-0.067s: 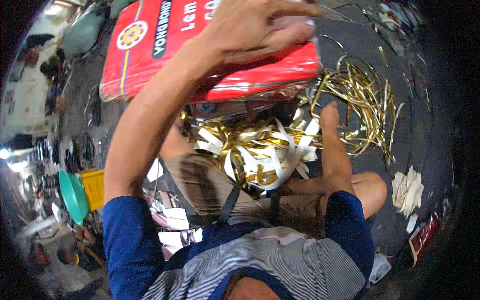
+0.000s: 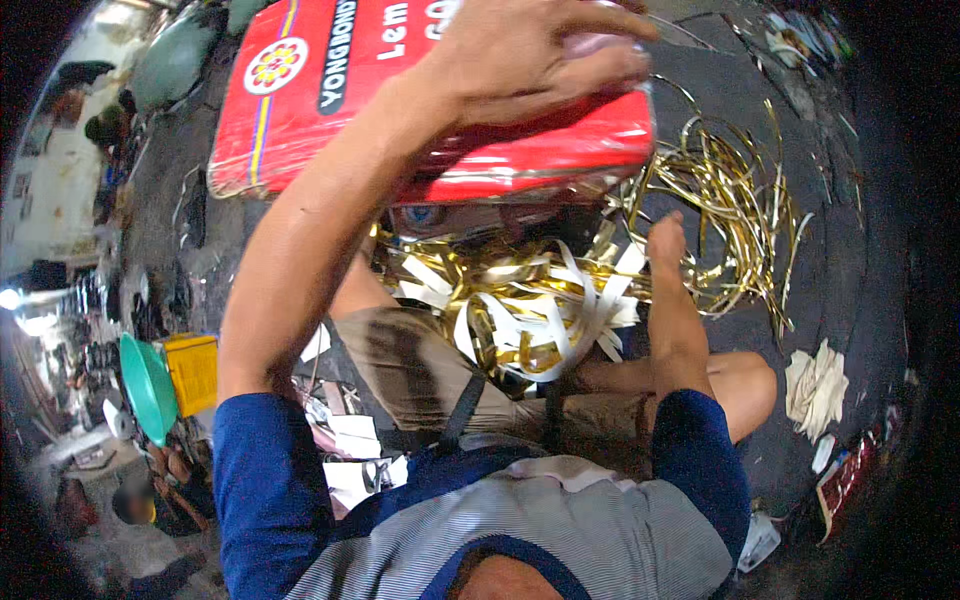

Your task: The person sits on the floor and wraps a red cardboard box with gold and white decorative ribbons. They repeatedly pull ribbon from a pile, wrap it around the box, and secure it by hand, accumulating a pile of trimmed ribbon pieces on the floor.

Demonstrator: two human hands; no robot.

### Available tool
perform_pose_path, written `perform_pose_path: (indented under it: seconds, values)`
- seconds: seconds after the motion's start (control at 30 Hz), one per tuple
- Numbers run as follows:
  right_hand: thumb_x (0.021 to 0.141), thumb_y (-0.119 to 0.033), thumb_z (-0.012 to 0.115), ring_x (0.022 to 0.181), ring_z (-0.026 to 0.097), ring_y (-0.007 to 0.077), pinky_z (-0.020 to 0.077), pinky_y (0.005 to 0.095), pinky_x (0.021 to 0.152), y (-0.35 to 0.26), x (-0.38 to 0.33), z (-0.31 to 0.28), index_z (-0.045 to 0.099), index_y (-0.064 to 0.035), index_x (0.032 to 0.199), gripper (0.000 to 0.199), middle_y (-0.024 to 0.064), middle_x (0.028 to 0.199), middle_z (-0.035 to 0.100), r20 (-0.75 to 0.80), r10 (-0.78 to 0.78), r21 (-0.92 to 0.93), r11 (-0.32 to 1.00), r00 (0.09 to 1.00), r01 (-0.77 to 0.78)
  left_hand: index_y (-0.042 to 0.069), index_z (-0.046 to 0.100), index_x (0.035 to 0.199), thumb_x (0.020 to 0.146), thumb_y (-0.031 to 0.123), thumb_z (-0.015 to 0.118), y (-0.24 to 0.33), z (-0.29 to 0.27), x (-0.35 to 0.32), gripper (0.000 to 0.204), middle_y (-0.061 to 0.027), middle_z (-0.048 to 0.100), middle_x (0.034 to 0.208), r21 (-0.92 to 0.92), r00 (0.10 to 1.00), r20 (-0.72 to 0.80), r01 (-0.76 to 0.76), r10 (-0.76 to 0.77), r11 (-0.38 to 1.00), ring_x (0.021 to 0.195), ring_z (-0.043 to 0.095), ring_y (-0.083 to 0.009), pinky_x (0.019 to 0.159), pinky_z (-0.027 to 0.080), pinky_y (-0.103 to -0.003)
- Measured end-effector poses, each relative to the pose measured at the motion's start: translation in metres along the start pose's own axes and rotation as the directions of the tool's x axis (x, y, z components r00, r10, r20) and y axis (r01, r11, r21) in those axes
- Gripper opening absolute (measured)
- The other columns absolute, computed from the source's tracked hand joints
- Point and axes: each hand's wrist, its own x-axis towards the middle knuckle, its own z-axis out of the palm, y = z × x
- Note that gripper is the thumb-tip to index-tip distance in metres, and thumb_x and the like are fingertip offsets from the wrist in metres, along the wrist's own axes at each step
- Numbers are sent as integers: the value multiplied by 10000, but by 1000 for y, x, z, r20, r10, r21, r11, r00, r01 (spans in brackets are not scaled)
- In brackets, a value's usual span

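My left hand (image 2: 535,65) is over the top of a large red box-shaped tin (image 2: 430,165) with a shiny surface. Its fingers and thumb close around a small pale thing, mostly hidden, which I cannot make out. My right hand (image 2: 667,240) is low beside a tangle of gold strips (image 2: 740,200), its fingers mostly hidden. Between my legs lies a heap of curled white and gold strips (image 2: 535,320), just below the tin. Under the tin's near edge is a dark space with shiny material.
I sit on a dark floor mat (image 2: 840,270). Crumpled cream cloth (image 2: 815,385) lies at the right. Paper scraps (image 2: 352,437) are by my left leg. At the far left stand a green basin (image 2: 147,390) and a yellow crate (image 2: 192,373); another person (image 2: 180,490) is near them.
The tin and my left hand on it have shifted slightly to the right. My right hand stays nearly in place beside the gold strips.
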Motion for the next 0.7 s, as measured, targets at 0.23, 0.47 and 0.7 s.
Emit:
perform_pose_path:
  seconds: [0.23,0.47,0.7]
  values:
    - [906,-173,529,511,484,208,353,369,429,44,108,-42,529,-12,1037,208,66,624,466,351,349,933,-204,869,-295,76,725,929,799,237,751,57,7,-95,209,-45,661,882,103,970,-183,-142,160,984,796,656,-211,633,535,-335]
    - [916,-293,608,635,578,230,477,405,577,-37,121,-249,630,12,958,309,125,753,621,-283,819,934,117,500,337,83,651,1058,682,183,752,59,28,-308,402,-119,565,1120,391,825,233,405,-515,827,1088,498,-299,912,371,-423]
    - [872,-118,765,847,610,168,506,309,807,-110,15,-296,657,-46,982,170,45,928,664,-765,285,640,428,577,638,138,655,1318,827,206,671,-52,44,-401,496,-94,541,1448,619,458,381,519,-803,590,1438,381,-298,1241,215,-526]
